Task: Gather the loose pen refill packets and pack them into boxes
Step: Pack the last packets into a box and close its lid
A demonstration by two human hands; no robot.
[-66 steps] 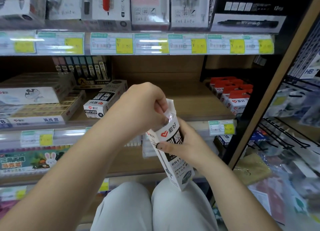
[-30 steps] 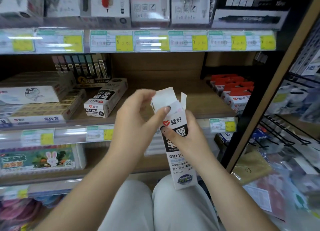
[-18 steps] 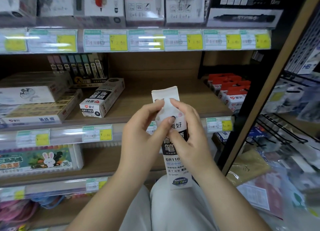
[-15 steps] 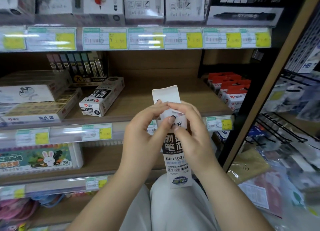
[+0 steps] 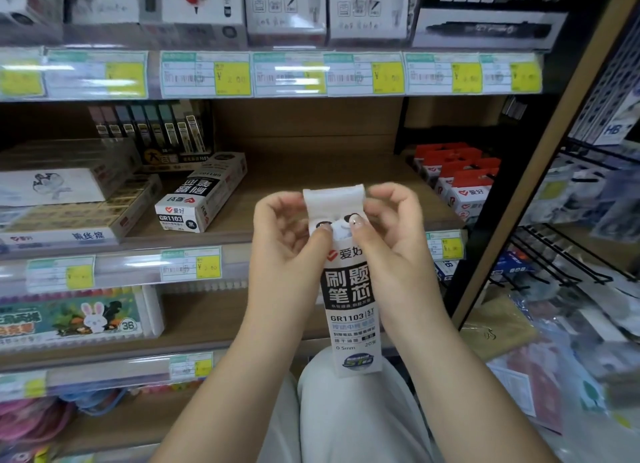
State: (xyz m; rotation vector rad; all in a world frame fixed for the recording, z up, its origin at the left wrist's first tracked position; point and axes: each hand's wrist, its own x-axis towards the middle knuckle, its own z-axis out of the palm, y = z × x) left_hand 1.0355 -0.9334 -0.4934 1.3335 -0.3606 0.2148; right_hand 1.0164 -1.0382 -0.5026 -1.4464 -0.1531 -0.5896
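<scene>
A white and black pen refill box (image 5: pixel 350 299) marked GR1103 stands upright in front of me, its base above my knees. My left hand (image 5: pixel 289 240) grips its upper left side, thumb pressing at the mouth. From the right, my right hand (image 5: pixel 391 234) grips the upper part, thumb on the folded flaps. The white top flap (image 5: pixel 333 199) sticks up between my curled fingers. What is inside the box is hidden. A second matching refill box (image 5: pixel 202 192) lies flat on the wooden shelf (image 5: pixel 311 185) to the left.
Red-topped packets (image 5: pixel 459 182) stand at the shelf's right end. Eraser boxes (image 5: pixel 65 202) and lead tubes (image 5: pixel 149 130) fill the left. Price tags line the shelf rails. A wire rack (image 5: pixel 568 254) and plastic-bagged goods (image 5: pixel 554 358) lie to the right.
My left hand came out of the box mouth. Both hands moved up to the top of the box, and the thumbs now press the side flaps inward under the top flap.
</scene>
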